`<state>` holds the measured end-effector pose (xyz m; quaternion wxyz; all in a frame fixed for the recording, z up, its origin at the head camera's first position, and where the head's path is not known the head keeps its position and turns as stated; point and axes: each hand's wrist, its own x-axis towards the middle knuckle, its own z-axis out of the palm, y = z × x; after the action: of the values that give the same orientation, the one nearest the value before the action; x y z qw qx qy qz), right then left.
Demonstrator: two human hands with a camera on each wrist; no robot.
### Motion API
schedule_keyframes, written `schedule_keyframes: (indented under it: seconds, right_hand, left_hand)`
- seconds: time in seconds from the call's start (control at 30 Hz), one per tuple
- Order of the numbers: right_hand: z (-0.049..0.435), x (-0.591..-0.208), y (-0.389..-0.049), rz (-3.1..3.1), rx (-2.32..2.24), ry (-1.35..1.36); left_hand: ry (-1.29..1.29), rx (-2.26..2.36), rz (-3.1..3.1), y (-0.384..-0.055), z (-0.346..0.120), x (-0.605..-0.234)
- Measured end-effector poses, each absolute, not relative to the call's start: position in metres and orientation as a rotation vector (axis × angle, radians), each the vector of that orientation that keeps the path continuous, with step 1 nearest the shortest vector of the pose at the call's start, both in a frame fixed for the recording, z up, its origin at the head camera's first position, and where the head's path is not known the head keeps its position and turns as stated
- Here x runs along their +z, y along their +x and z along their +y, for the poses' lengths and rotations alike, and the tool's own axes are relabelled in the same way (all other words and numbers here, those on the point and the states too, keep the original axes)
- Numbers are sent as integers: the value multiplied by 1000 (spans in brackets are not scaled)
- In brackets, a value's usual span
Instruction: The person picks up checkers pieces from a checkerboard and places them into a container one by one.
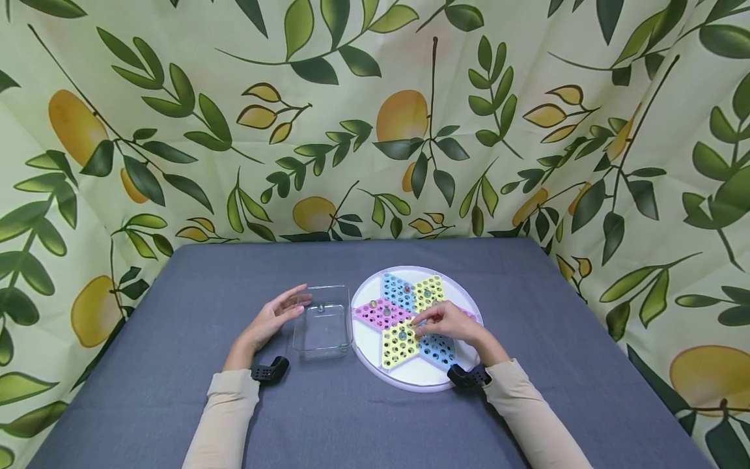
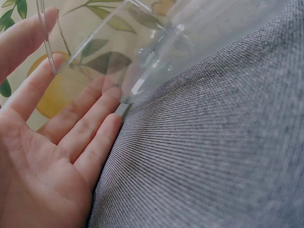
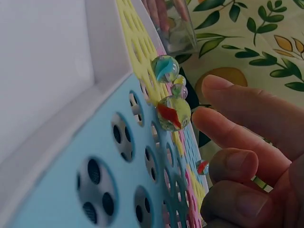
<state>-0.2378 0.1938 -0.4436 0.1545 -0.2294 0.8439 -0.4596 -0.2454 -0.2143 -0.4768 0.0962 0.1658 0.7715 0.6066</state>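
Observation:
My left hand (image 1: 272, 322) is beside a clear plastic container (image 1: 323, 352), its straightened fingers against the container's left wall. A glass marble lies inside the container. Over a round white Chinese checkers board (image 1: 369, 340) is my right hand (image 1: 450, 322). Its foremost fingertips are right by a clear marble with a red swirl (image 3: 173, 113), with nothing between them, while the lower fingers curl in. That marble sits near the board's middle. Beside it on a yellow section rests a marble with a blue swirl (image 3: 165, 69). Several more marbles sit in holes of the blue, yellow and pink star.
A blue-grey cloth (image 1: 176, 365) covers the table. The container stands just left of the board. Behind the table and along its sides hangs a pale curtain (image 1: 351, 163) with leaves and fruit printed on it. A black band (image 1: 269, 371) circles each wrist.

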Motion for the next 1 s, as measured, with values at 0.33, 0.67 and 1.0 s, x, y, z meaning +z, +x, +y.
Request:
schedule_keyframes:
  seconds: [0.33,0.67,1.0]
  right_hand:
    - [197,-446,-239,2387,-1286,-770]
    - [197,-449,-238,2408,-1261,-767]
    - [196,-446,-235,2389,-1283,-734]
  left_hand:
    - [507,1810,2267,-245,-216,-477]
    - [515,1808,2276,-245,-215,-478]
    - [512,1800,2280,-245,-215,-478]
